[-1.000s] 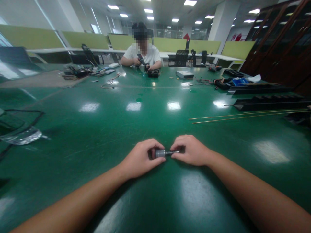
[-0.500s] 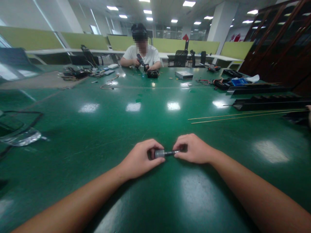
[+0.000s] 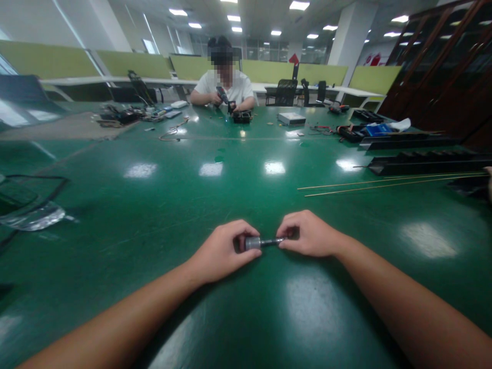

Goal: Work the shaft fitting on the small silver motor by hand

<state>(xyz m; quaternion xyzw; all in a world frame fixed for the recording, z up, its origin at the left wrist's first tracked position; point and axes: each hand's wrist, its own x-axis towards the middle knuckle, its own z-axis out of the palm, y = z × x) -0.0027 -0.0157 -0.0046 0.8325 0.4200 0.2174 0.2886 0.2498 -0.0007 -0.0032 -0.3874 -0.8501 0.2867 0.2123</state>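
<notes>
My left hand is closed round a short grey cylinder, thumb in front and fingers behind. From the cylinder's right side a thin dark rod with a shiny end sticks out, lying roughly level. The thumb and fingers of my right hand pinch the rod's far end. Both hands are low over the green tabletop, and a short stretch of rod shows between them. What exact kind of part this is, I cannot tell; my fingers cover both its ends.
Across the table a person holds a power drill over a black part. Two thin rods and black metal channels lie to the right. A clear plastic object sits at left, and a white box farther back.
My right hand has shifted slightly right, away from the cylinder, and a bit more of the rod shows. My left hand stays in place. One thin rod's tip has moved slightly right.
</notes>
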